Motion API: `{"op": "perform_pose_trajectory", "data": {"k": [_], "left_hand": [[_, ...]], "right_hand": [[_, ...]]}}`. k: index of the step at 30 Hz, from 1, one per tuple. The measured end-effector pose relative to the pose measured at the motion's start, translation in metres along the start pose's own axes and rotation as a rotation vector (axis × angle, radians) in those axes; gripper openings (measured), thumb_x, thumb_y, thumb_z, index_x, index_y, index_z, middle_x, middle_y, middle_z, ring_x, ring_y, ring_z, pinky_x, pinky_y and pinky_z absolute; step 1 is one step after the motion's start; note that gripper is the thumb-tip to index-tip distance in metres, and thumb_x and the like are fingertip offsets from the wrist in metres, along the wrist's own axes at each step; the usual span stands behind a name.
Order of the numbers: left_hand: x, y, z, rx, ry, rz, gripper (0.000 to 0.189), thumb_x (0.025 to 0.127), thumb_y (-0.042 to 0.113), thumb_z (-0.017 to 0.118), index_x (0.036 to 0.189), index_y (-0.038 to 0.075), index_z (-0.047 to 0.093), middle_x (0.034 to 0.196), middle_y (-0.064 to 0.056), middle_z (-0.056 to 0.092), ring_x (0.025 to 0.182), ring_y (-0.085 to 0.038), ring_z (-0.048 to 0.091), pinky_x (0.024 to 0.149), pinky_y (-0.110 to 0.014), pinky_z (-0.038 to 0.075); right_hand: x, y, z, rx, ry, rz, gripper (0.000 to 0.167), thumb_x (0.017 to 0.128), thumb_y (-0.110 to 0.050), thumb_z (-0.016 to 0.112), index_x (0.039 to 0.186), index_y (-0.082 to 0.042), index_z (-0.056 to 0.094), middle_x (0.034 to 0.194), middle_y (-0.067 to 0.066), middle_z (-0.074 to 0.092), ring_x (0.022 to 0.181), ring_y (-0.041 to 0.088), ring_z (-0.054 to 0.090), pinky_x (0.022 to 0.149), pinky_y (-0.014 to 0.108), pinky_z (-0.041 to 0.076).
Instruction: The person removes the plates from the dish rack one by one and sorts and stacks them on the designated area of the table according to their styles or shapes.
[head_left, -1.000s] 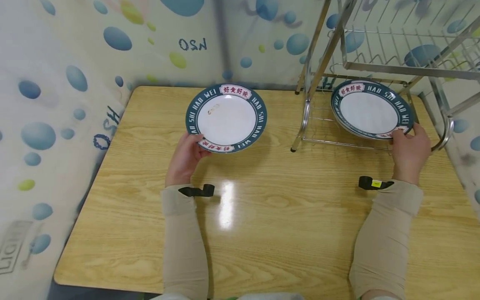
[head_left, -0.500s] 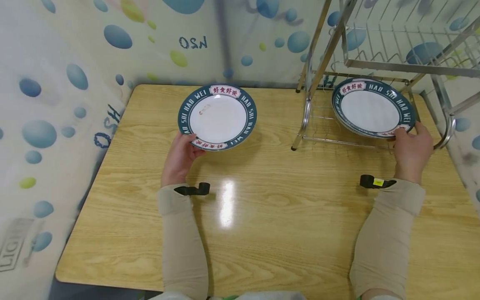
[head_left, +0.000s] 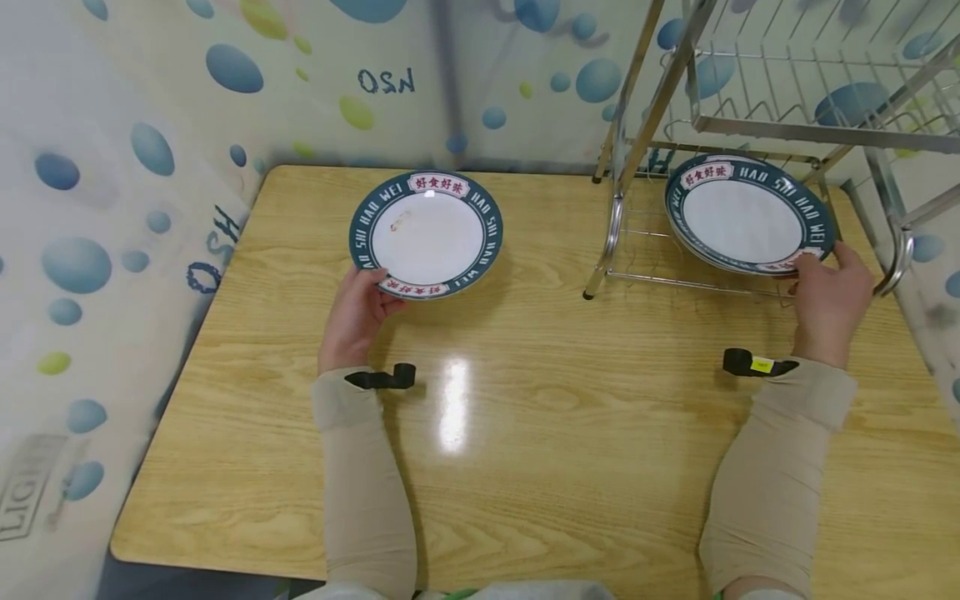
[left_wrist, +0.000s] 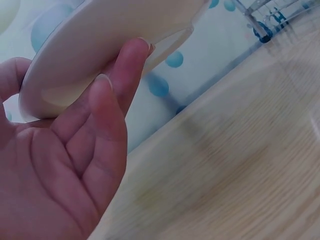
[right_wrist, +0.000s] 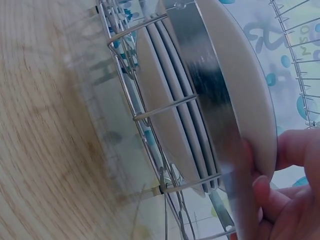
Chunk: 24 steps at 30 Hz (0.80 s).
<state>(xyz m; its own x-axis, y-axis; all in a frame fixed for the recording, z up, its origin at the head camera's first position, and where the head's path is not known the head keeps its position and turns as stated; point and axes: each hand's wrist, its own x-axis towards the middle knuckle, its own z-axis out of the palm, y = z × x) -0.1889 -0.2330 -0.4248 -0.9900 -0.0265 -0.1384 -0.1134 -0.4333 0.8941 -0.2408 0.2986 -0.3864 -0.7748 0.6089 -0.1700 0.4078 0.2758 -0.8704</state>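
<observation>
My left hand (head_left: 351, 323) holds a round plate (head_left: 427, 237) over the back of the table. Its thumb lies on the rim and its fingers reach beneath, against the pale underside (left_wrist: 75, 65) seen in the left wrist view. The plate has a white centre, a dark green lettered rim and a small brownish smear. At the right, my right hand (head_left: 832, 308) pinches the near right rim of a matching plate (head_left: 742, 221) in the lower tier of a metal dish rack (head_left: 617, 221). Below that plate, several stacked plates (right_wrist: 157, 80) show between the rack wires.
The rack's upper wire shelf (head_left: 795, 129) overhangs the right-hand plate, and a rack foot (head_left: 588, 293) stands on the wooden table (head_left: 555, 467). A bubble-patterned wall covering (head_left: 300, 100) runs along the table's back and left sides.
My left hand has carried its plate to the left. My right hand, still at the rim of the plate in the rack, has shifted slightly right.
</observation>
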Motion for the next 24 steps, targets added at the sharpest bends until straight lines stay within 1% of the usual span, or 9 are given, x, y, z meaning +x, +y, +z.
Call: {"op": "perform_pose_trajectory", "data": {"k": [5, 7, 11, 16, 21, 24], "left_hand": [[-0.002, 0.001, -0.004, -0.005, 0.059, -0.019, 0.037, 0.089, 0.012, 0.048, 0.126, 0.012, 0.045, 0.092, -0.011, 0.065, 0.074, -0.023, 0.065, 0.068, -0.035, 0.049], [-0.002, 0.001, -0.007, -0.016, 0.07, -0.02, 0.037, 0.089, 0.012, 0.047, 0.126, 0.012, 0.044, 0.092, -0.01, 0.066, 0.074, -0.023, 0.065, 0.068, -0.036, 0.049], [-0.003, 0.002, -0.012, -0.023, 0.083, -0.011, 0.037, 0.09, 0.011, 0.046, 0.127, 0.011, 0.042, 0.091, -0.01, 0.066, 0.072, -0.022, 0.065, 0.067, -0.036, 0.049], [-0.002, 0.002, -0.016, -0.011, 0.094, -0.002, 0.039, 0.09, 0.011, 0.047, 0.128, 0.012, 0.042, 0.091, -0.01, 0.066, 0.072, -0.022, 0.065, 0.066, -0.036, 0.05], [-0.001, 0.004, -0.018, -0.003, 0.11, -0.004, 0.038, 0.09, 0.01, 0.046, 0.127, 0.011, 0.041, 0.091, -0.01, 0.066, 0.074, -0.021, 0.064, 0.064, -0.034, 0.049], [0.0, 0.005, -0.017, -0.008, 0.122, -0.008, 0.038, 0.09, 0.011, 0.045, 0.128, 0.012, 0.04, 0.092, -0.01, 0.066, 0.075, -0.022, 0.064, 0.063, -0.033, 0.049]], "right_hand": [[-0.001, -0.003, 0.0, 0.064, -0.006, -0.003, 0.043, 0.088, -0.02, 0.049, 0.131, -0.019, 0.045, 0.076, -0.016, 0.057, 0.046, -0.001, 0.049, 0.047, 0.014, 0.036], [0.0, -0.003, 0.0, 0.086, -0.006, -0.005, 0.042, 0.088, -0.017, 0.049, 0.13, -0.018, 0.047, 0.074, -0.016, 0.057, 0.043, 0.0, 0.048, 0.047, 0.014, 0.036], [0.0, -0.005, 0.001, 0.124, -0.008, -0.009, 0.041, 0.088, -0.015, 0.048, 0.129, -0.016, 0.048, 0.074, -0.014, 0.057, 0.043, 0.002, 0.048, 0.045, 0.014, 0.037], [0.0, -0.004, 0.001, 0.215, 0.0, -0.017, 0.036, 0.087, -0.009, 0.048, 0.122, -0.013, 0.055, 0.077, -0.008, 0.057, 0.042, 0.004, 0.047, 0.043, 0.015, 0.038], [0.001, -0.004, 0.0, 0.263, 0.001, -0.035, 0.032, 0.086, -0.006, 0.047, 0.116, -0.012, 0.059, 0.082, -0.004, 0.055, 0.042, 0.006, 0.047, 0.041, 0.015, 0.039], [0.001, -0.003, 0.0, 0.299, 0.0, -0.05, 0.028, 0.086, -0.004, 0.045, 0.109, -0.01, 0.06, 0.082, -0.002, 0.056, 0.041, 0.007, 0.047, 0.04, 0.016, 0.039]]}}
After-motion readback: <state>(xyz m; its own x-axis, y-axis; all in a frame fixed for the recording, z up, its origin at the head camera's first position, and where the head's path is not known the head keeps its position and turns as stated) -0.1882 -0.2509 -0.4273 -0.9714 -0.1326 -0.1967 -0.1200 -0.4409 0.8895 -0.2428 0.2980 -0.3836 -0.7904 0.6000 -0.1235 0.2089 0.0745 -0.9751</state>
